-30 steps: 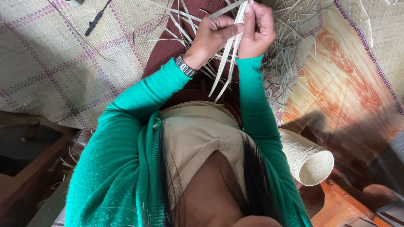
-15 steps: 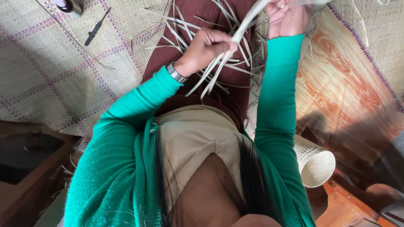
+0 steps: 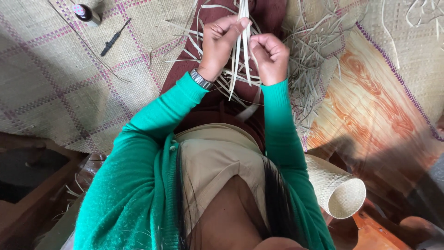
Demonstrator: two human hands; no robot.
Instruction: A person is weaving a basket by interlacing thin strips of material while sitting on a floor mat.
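Head view: pale straw strips (image 3: pixel 242 51) pinched upright in left hand (image 3: pixel 221 44) and right hand (image 3: pixel 270 56) grip

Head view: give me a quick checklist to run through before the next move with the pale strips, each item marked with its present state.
1. Left hand grips the pale strips: ok, fingers closed on them.
2. Right hand grips the same strips: ok, fist closed beside them.
3. Strip tops visible: not ok, they run out of the picture.
4. Loose strips lie within reach on the lap and mat: ok.
5. Dark tool apart from both hands: ok, lying on the mat.
6. Rolled mat clear of the elbows: cannot tell, it sits close to the right sleeve.
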